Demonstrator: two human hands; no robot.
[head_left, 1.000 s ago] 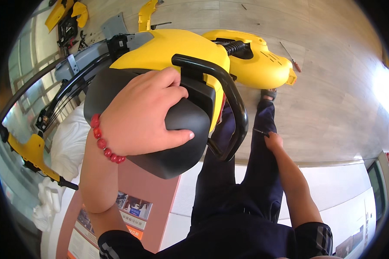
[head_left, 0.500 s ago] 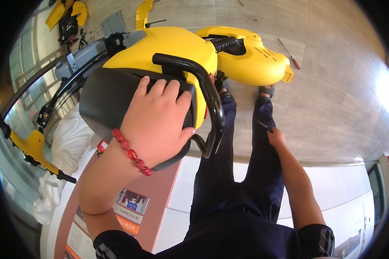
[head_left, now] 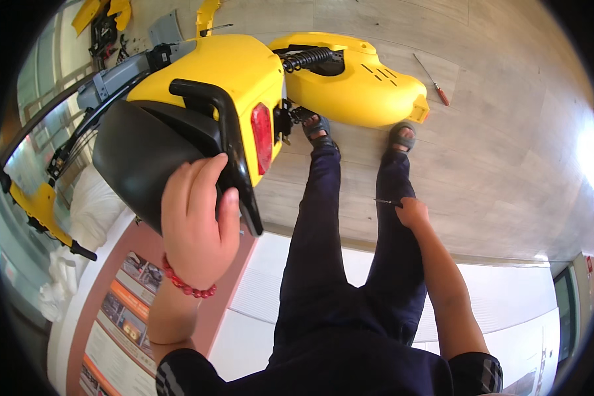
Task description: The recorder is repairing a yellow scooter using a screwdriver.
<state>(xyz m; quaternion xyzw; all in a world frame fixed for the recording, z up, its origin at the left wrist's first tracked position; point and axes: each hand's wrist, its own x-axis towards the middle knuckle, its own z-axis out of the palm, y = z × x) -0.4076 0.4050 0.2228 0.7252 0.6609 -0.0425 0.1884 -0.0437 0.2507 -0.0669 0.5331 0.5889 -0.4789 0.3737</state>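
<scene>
A yellow scooter body lies tipped over, with a black seat [head_left: 135, 155], a black grab rail [head_left: 230, 142] and a red tail light [head_left: 261, 137]. My left hand [head_left: 201, 208], a red bead bracelet at its wrist, rests on the seat's edge beside the rail, its fingers stretched out. Beside my right leg, my right hand [head_left: 414, 212] is closed around a slim tool [head_left: 384, 200]. The tool's thin shaft points left, and its grip is mostly hidden in the fingers. A black coil spring [head_left: 308, 59] joins the body to a yellow rounded cover [head_left: 356, 89].
A red-handled screwdriver [head_left: 440, 92] lies on the wood-look floor [head_left: 495, 145]. Yellow handlebar parts [head_left: 46, 211] and a bundle of white cloth [head_left: 96, 201] are on the left. Loose yellow and black parts [head_left: 102, 33] lie at the far left. My sandalled feet stand near the cover.
The scooter appears further left, with its tail light now uncovered. My left hand has shifted down and left toward the seat's edge. The tool in my right hand has turned nearly level.
</scene>
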